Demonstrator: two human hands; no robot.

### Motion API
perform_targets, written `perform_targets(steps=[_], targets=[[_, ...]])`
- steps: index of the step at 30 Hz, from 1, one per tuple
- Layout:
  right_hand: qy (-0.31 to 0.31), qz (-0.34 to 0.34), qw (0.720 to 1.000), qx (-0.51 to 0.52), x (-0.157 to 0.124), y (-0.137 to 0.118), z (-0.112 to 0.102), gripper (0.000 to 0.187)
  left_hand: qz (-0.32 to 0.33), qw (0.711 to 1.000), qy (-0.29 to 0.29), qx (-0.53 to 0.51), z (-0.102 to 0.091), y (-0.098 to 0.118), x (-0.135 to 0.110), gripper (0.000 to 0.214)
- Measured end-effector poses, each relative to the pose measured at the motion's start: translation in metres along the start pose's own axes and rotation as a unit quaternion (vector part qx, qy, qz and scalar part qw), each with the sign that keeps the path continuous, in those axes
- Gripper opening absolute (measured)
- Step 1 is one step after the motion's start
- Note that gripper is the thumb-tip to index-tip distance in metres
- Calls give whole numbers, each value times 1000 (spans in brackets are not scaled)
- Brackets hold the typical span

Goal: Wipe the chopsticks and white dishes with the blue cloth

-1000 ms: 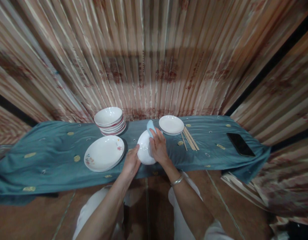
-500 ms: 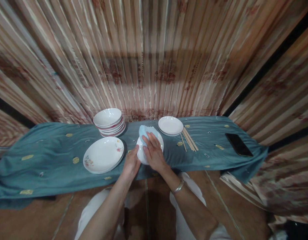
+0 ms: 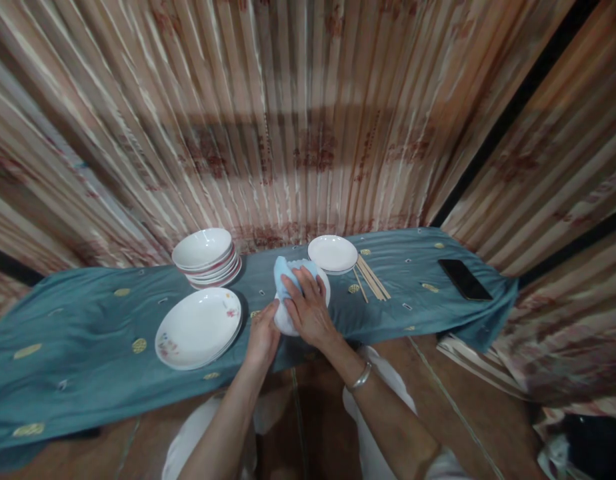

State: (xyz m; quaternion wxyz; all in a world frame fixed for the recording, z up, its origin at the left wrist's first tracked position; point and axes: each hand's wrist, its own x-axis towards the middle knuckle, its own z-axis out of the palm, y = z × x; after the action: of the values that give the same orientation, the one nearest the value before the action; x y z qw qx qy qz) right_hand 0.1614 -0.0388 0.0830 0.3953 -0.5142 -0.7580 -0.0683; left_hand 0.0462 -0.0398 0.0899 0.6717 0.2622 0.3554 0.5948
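My left hand (image 3: 263, 333) grips the near left rim of a small white plate (image 3: 285, 323), its thumb on the edge. On the plate's face lies a light blue cloth (image 3: 284, 269), pressed there by my right hand (image 3: 309, 304) with its fingers bent over it. Part of the plate is covered by the cloth and that hand. Just beyond, to the right, sits a short stack of small white plates (image 3: 333, 253) with a dark rim. Larger oval white plates with flowers (image 3: 201, 328) are stacked to the left of my left hand.
A stack of white bowls (image 3: 203, 249) with red bands stands at the back left. Several wooden chopsticks (image 3: 373, 279) lie beside the small plates. A black phone (image 3: 465, 279) rests at the right end of the teal tablecloth (image 3: 103, 373). A pleated curtain (image 3: 298, 160) hangs behind.
My right hand has shifted slightly on the plate, and the blue cloth is more bunched under its fingers. My left hand keeps hold of the rim. The whole view has tilted a little.
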Motion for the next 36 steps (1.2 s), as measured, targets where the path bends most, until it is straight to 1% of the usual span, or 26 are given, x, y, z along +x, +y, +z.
perform_targets(steps=[3, 6, 9, 13, 19, 24, 31, 36], targets=[[0, 29, 1000, 9, 4, 9, 1, 45, -8, 1000, 0, -14, -2, -1, 3, 30], [15, 51, 998, 36, 5, 21, 5, 46, -13, 999, 3, -33, -6, -3, 6, 33], [27, 68, 995, 68, 5, 32, 11, 46, -20, 998, 5, -57, -9, -4, 8, 33], [32, 95, 990, 99, 3, 42, 20, 47, -46, 997, 13, -64, -16, -5, 11, 31], [25, 105, 987, 115, 0, 50, 29, 47, -71, 993, 45, -78, -25, -7, 18, 31], [19, 106, 987, 122, -5, 57, 35, 48, -89, 992, 44, -73, -30, -7, 22, 34], [-10, 127, 985, 115, -17, 61, 42, 51, -112, 985, 66, -113, -37, -8, 27, 36], [-27, 130, 985, 110, -26, 62, 44, 52, -135, 979, 85, -124, -38, -6, 29, 38]])
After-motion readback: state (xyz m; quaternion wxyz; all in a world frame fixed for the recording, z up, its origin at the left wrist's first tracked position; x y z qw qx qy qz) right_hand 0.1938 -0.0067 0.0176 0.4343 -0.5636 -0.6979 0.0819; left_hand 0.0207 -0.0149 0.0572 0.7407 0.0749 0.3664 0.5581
